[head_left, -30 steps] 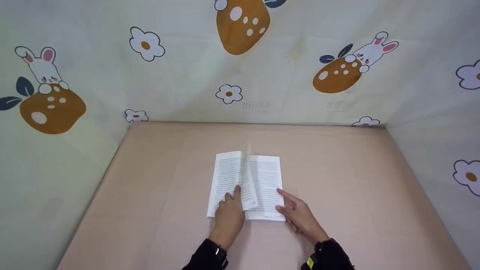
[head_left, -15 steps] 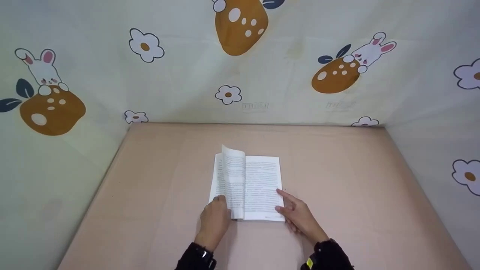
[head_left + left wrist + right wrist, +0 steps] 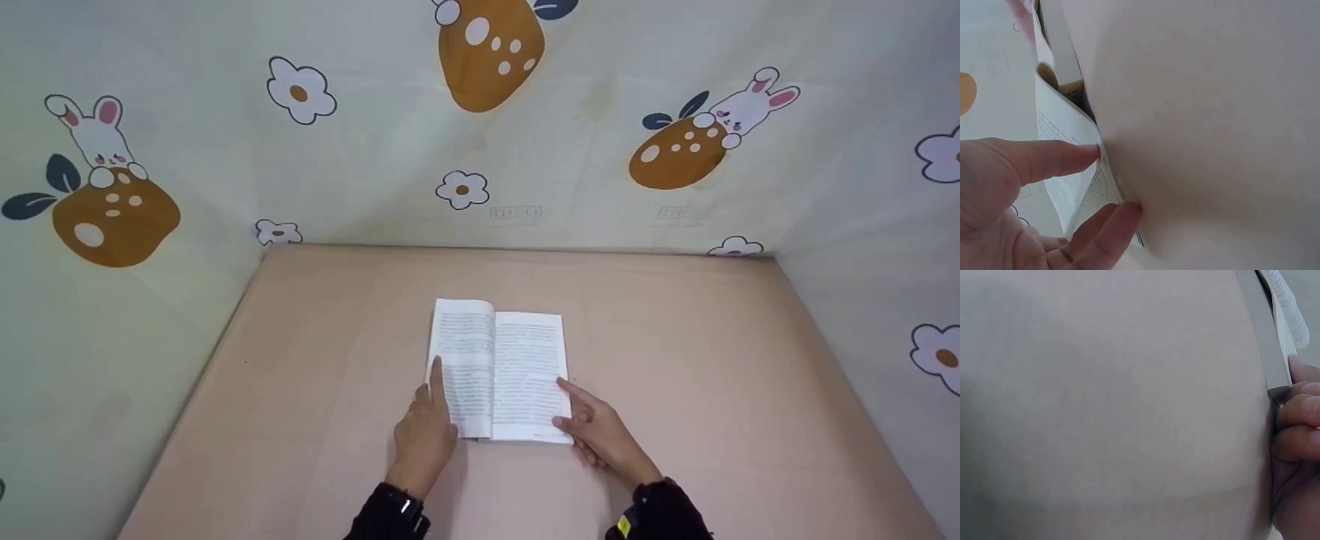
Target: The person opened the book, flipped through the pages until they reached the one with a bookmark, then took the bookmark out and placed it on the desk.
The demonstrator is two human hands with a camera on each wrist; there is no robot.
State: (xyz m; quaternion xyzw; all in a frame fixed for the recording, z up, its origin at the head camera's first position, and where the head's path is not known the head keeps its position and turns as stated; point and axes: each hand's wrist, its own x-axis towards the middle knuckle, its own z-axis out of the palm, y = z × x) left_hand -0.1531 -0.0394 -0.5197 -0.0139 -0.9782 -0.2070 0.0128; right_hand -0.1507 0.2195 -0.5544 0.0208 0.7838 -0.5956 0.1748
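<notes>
An open book (image 3: 525,375) with printed pages lies on the table in front of me. My left hand (image 3: 424,435) is at its lower left, with the index finger stretched along the left page (image 3: 466,352). In the left wrist view the left thumb (image 3: 1061,160) touches that page near its lower edge, and the page bows up from the sheets below. My right hand (image 3: 604,435) holds the book's lower right edge, thumb and index finger on the right page. In the right wrist view, curled fingers (image 3: 1300,416) sit against the book's corner, and the palm is mostly out of view.
The table (image 3: 315,360) has a plain pinkish-beige cover. Behind it and on both sides stand cloth walls (image 3: 375,150) printed with rabbits, brown fruit and flowers. Dark sleeves (image 3: 390,514) with wrist straps show at the bottom of the head view.
A lifted leaf has turned from right to left and now lies over the left side. My left hand moved left with it, its index finger now extended. The right hand stayed at the right edge.
</notes>
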